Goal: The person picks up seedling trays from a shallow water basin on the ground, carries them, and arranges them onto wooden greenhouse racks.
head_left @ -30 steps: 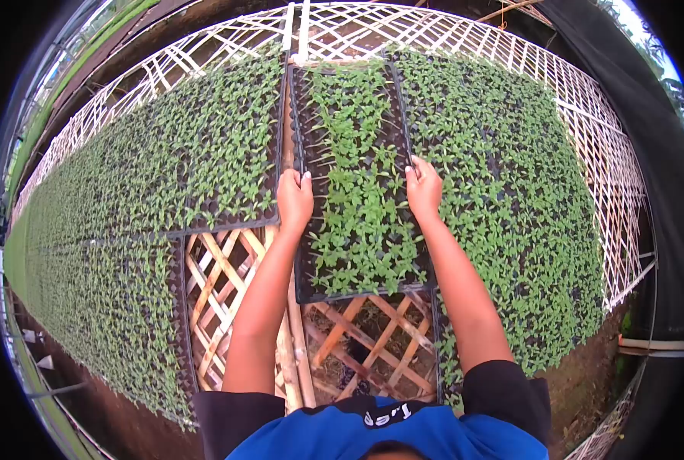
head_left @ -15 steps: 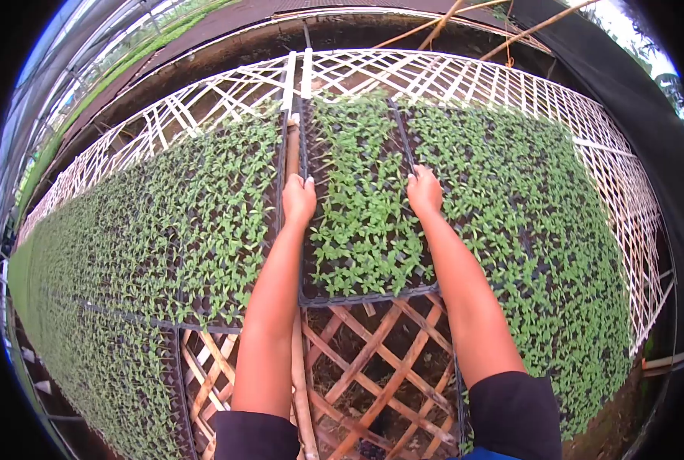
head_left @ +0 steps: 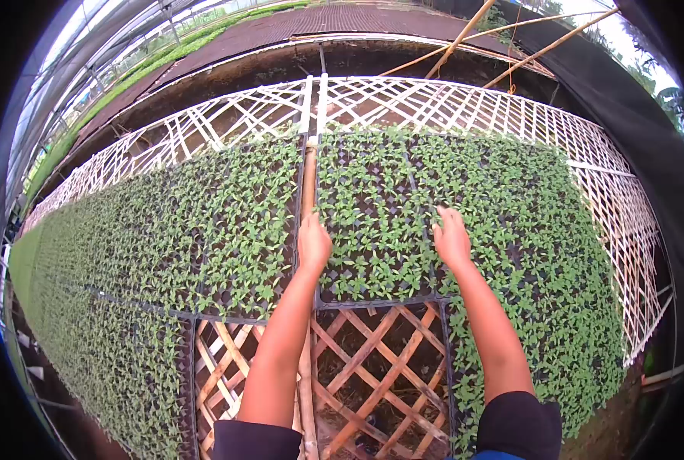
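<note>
A black tray of green seedlings [head_left: 372, 222] lies on the bamboo lattice, level with the trays beside it. At its left edge is my left hand [head_left: 313, 242], over the gap where a bamboo pole [head_left: 309, 180] shows; its fingertips are partly hidden, so its grip is unclear. My right hand [head_left: 452, 236] hovers over the leaves by the tray's right edge, fingers apart and holding nothing.
More seedling trays spread to the left [head_left: 142, 238] and right [head_left: 541, 284]. Bare bamboo lattice [head_left: 380, 368] shows in front of the tray. White lattice [head_left: 510, 107] borders the far side, with slanted bamboo poles [head_left: 464, 34] beyond.
The tray between my hands now sits flat, in line with its neighbours. My right hand has come off its edge and opened. The camera view has shifted a little.
</note>
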Available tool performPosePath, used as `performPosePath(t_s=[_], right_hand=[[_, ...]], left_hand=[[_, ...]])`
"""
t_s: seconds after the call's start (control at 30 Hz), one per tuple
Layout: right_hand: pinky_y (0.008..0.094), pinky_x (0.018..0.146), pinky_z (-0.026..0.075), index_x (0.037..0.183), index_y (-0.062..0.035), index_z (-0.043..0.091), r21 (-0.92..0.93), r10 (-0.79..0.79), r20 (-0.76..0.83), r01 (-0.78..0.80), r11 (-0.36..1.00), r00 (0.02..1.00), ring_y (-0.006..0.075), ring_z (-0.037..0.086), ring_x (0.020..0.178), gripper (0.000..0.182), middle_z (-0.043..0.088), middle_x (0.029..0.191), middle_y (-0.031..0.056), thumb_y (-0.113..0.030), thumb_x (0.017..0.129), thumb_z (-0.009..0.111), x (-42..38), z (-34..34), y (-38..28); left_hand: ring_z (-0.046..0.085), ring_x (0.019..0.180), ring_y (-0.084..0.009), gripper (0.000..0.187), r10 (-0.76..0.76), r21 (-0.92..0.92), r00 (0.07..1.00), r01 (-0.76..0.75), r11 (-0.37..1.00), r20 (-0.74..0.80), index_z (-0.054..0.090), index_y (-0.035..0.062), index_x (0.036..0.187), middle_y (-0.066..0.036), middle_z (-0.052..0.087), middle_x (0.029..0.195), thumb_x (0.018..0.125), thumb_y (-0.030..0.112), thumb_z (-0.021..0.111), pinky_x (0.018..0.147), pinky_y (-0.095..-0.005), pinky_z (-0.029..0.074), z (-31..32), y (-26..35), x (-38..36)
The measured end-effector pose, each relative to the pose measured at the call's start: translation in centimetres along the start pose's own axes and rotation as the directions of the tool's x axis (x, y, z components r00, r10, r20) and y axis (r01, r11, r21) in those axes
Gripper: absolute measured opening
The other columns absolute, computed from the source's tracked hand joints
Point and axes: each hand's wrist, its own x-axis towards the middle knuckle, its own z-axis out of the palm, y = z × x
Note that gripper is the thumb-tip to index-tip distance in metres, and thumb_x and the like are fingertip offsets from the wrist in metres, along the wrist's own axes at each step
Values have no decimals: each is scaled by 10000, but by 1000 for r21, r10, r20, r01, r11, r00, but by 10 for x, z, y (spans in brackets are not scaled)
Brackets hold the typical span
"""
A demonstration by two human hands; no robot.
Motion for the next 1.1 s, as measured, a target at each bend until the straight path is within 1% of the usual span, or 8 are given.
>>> performPosePath(t_s=[0.13, 0.33, 0.57, 0.67, 0.77, 0.93, 1.0, 1.1], right_hand=[[315, 656, 451, 1032, -78, 530, 231, -49, 156, 11, 973, 987, 229, 539, 744, 282, 480, 1014, 101, -90, 753, 571, -110, -107, -33], [307, 604, 446, 838, -92, 613, 281, -26, 519, -142, 949, 854, 218, 550, 666, 105, 542, 798, 84, -145, 753, 581, -339, -247, -62], [338, 664, 458, 853, -122, 640, 51, -5, 961, -158, 986, 275, 243, 592, 727, 178, 620, 790, 86, -244, 752, 558, -579, -301, -12], [316, 677, 461, 876, -120, 642, 135, -106, 983, -191, 972, 151, 215, 606, 740, 189, 636, 806, 80, -224, 741, 561, -646, -315, -1], [278, 672, 458, 891, -98, 635, 149, -146, 989, -289, 946, 30, 147, 599, 739, 168, 641, 793, 46, -174, 756, 568, -689, -338, -10], [240, 656, 450, 924, -73, 618, 89, -90, 996, -569, 817, 27, 84, 568, 723, 166, 630, 762, 14, -99, 765, 580, -743, -362, -20], [260, 655, 454, 925, -77, 613, 111, -128, 992, -439, 892, -10, 106, 579, 717, 173, 632, 760, 26, -134, 765, 582, -748, -371, -30], [302, 654, 459, 910, -88, 607, 154, -163, 985, -146, 977, -52, 170, 596, 711, 175, 632, 768, 63, -172, 762, 567, -752, -375, -47]], left_hand=[[421, 1072, -348, 299, 151, -75, 984, -158, 985, -97, 500, 27, 1035, -193, 418, 1156, 738, -5, 513, 901, -390, 350, -74, 55, -64], [435, 1001, -330, 331, 273, -29, 960, -272, 962, 65, 518, 82, 1023, -151, 375, 1218, 700, 42, 579, 845, -414, 365, -206, 96, -219], [451, 912, -284, 172, 237, -19, 794, -274, 962, 560, 572, 101, 805, -85, 467, 1088, 646, 121, 634, 747, -385, 392, -368, 115, -498], [425, 997, -282, 162, 96, -119, 526, 10, 993, 845, 632, 124, 819, -73, 494, 1070, 677, 203, 625, 851, -378, 355, -414, 113, -632], [426, 1011, -280, 218, -109, -14, 353, 328, 944, 929, 646, 132, 896, -70, 500, 1087, 702, 227, 615, 892, -364, 336, -437, 102, -751], [459, 986, -249, 212, -243, 9, 399, 506, 863, 884, 663, 106, 854, -77, 548, 1022, 744, 274, 595, 896, -350, 330, -498, 124, -832], [462, 984, -241, 220, -365, 73, 395, 589, 805, 843, 664, 101, 841, -80, 562, 994, 747, 288, 597, 888, -348, 333, -520, 135, -843], [470, 975, -229, 236, -331, 69, 482, 483, 873, 811, 665, 97, 833, -76, 569, 984, 740, 306, 606, 869, -349, 340, -538, 137, -875]])
